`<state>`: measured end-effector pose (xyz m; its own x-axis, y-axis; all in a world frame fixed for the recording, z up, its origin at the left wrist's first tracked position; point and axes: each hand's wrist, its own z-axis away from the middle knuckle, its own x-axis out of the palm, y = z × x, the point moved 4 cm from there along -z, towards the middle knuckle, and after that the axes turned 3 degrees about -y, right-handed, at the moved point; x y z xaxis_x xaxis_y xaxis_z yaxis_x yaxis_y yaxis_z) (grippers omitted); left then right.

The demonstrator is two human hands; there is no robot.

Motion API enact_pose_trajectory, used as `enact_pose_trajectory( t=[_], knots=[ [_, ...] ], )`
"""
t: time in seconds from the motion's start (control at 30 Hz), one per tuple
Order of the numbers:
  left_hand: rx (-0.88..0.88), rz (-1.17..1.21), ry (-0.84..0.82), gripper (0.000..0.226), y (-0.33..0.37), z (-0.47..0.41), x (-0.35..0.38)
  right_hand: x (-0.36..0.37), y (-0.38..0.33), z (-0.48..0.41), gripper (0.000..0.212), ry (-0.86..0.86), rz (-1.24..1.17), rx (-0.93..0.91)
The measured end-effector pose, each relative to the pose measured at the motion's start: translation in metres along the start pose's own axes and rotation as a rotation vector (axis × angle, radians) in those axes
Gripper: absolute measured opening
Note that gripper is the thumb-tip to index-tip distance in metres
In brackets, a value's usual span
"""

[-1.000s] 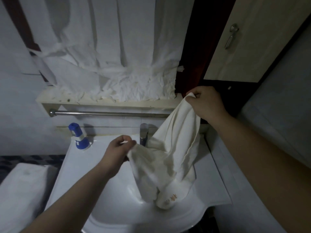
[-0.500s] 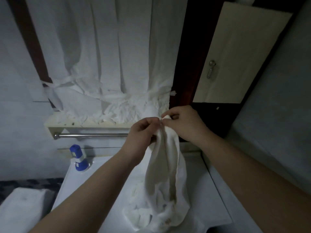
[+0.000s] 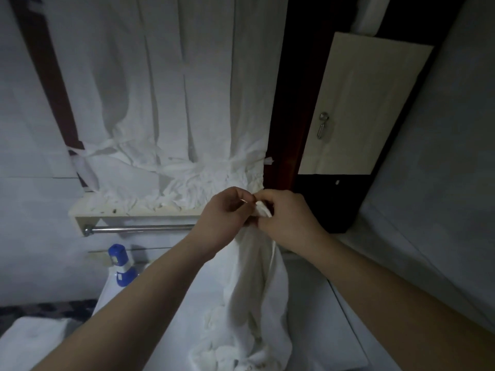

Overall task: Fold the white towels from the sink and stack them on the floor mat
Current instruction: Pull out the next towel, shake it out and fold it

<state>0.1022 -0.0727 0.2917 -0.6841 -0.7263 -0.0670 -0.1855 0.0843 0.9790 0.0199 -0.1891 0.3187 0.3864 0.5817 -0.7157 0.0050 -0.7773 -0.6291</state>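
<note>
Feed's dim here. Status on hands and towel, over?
Left hand and right hand pinch white towel top together. Towel hangs bunched over sink. Nothing blocking.

Left hand (image 3: 224, 213), right hand (image 3: 288, 219), forearms (image 3: 150, 298) bare.

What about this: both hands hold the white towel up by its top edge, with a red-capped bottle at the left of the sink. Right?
No: the head view shows a blue cap on the bottle, not red. The left hand and right hand hold the white towel up by its top edge, the bottle at the left of the sink.
</note>
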Motion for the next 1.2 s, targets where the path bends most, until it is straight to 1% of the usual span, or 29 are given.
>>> enact_pose_trajectory(
  t=[0.07, 0.13, 0.2, 0.33, 0.43, 0.47, 0.5, 0.53, 0.57, 0.6, 0.63, 0.67, 0.73, 0.8, 0.87, 0.97, 1.03, 1.1, 1.13, 1.2],
  knots=[
    [0.033, -0.189, -0.011, 0.009, 0.002, 0.0, -0.002, -0.001, 0.006, -0.001, 0.025, -0.008, 0.01, 0.034],
    [0.009, -0.228, 0.012, 0.011, -0.005, 0.0, -0.01, -0.004, 0.012, -0.002, 0.026, -0.07, 0.005, 0.065],
    [-0.057, -0.258, 0.01, 0.013, -0.021, 0.0, -0.02, -0.009, 0.015, -0.001, 0.03, -0.112, -0.008, 0.084],
    [-0.036, -0.479, -0.173, 0.023, -0.055, 0.006, -0.03, -0.031, 0.011, 0.0, 0.028, -0.139, -0.055, 0.06],
    [-0.014, -0.54, -0.23, 0.019, -0.064, 0.007, -0.031, -0.049, 0.0, -0.001, 0.024, -0.148, -0.147, 0.009],
    [-0.005, -0.554, -0.245, 0.02, -0.063, 0.007, -0.03, -0.055, -0.002, -0.003, 0.024, -0.136, -0.198, 0.008],
    [0.002, -0.562, -0.261, 0.03, -0.061, 0.007, -0.029, -0.062, -0.006, -0.006, 0.026, -0.106, -0.245, -0.004],
    [0.014, -0.564, -0.266, 0.045, -0.058, 0.007, -0.027, -0.07, -0.009, -0.01, 0.03, -0.057, -0.273, -0.034],
    [0.049, -0.575, -0.254, 0.059, -0.048, 0.006, -0.025, -0.081, -0.014, -0.015, 0.034, 0.002, -0.29, -0.083],
    [0.107, -0.577, -0.226, 0.066, -0.038, 0.006, -0.023, -0.092, -0.02, -0.019, 0.038, 0.061, -0.304, -0.134],
    [0.178, -0.541, -0.19, 0.068, -0.026, 0.006, -0.022, -0.102, -0.026, -0.022, 0.043, 0.107, -0.327, -0.18],
    [0.234, -0.47, -0.146, 0.064, -0.015, 0.006, -0.022, -0.111, -0.031, -0.023, 0.047, 0.141, -0.34, -0.215],
    [0.268, -0.33, -0.044, 0.043, -0.006, 0.007, -0.027, -0.12, -0.037, -0.023, 0.049, 0.168, -0.339, -0.261],
    [0.231, -0.31, 0.061, 0.027, -0.015, 0.007, -0.034, -0.115, -0.031, -0.02, 0.046, 0.15, -0.324, -0.245],
    [0.129, -0.34, 0.103, 0.016, -0.039, 0.009, -0.04, -0.097, -0.01, -0.016, 0.04, 0.066, -0.314, -0.172],
    [-0.068, -0.379, 0.108, 0.031, -0.079, 0.02, -0.042, -0.06, 0.024, -0.003, 0.042, -0.053, -0.309, -0.065],
    [-0.173, -0.433, 0.088, 0.037, -0.106, 0.028, -0.039, -0.034, 0.045, 0.004, 0.048, -0.104, -0.31, -0.015],
    [-0.212, -0.501, 0.084, 0.042, -0.131, 0.038, -0.034, -0.012, 0.063, 0.011, 0.056, -0.134, -0.305, 0.014],
    [-0.223, -0.538, 0.081, 0.043, -0.139, 0.042, -0.032, -0.004, 0.067, 0.014, 0.056, -0.146, -0.293, 0.017],
    [-0.253, -0.571, 0.065, 0.04, -0.158, 0.049, -0.03, 0.013, 0.078, 0.016, 0.049, -0.168, -0.273, 0.019]
  ],
)
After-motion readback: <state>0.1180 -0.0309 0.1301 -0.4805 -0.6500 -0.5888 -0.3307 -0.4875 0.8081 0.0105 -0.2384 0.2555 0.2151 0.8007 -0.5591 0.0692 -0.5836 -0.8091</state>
